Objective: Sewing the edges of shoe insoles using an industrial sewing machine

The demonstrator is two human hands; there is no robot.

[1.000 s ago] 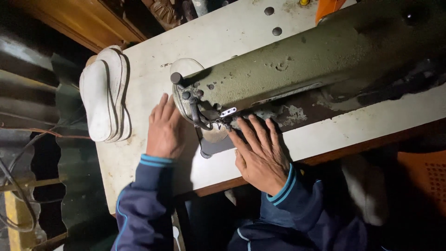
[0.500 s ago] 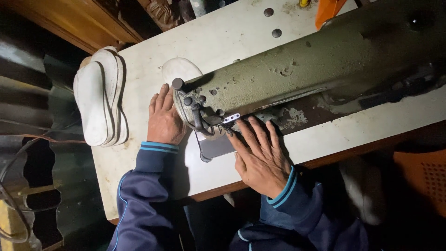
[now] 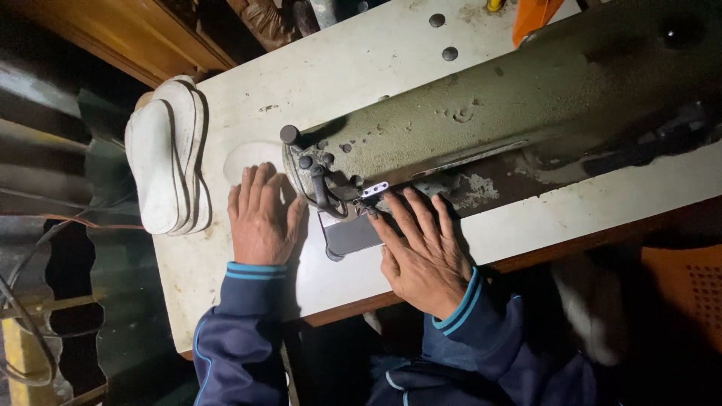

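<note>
White insole piece [image 3: 252,159] lies flat under left hand [image 3: 259,218].

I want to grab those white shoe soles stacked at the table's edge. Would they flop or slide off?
The white soles look thin and flat, so they would probably bend somewhat and feel light. They lean together on edge at the table rim, so a push may topple some off. The left hand lies beside them, not touching.

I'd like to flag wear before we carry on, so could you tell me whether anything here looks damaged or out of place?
The sewing machine has pitted, chipped paint, and the white table is stained. The stack of white soles overhangs the table's left edge. Both hands, left hand and right hand, lie flat.
</note>
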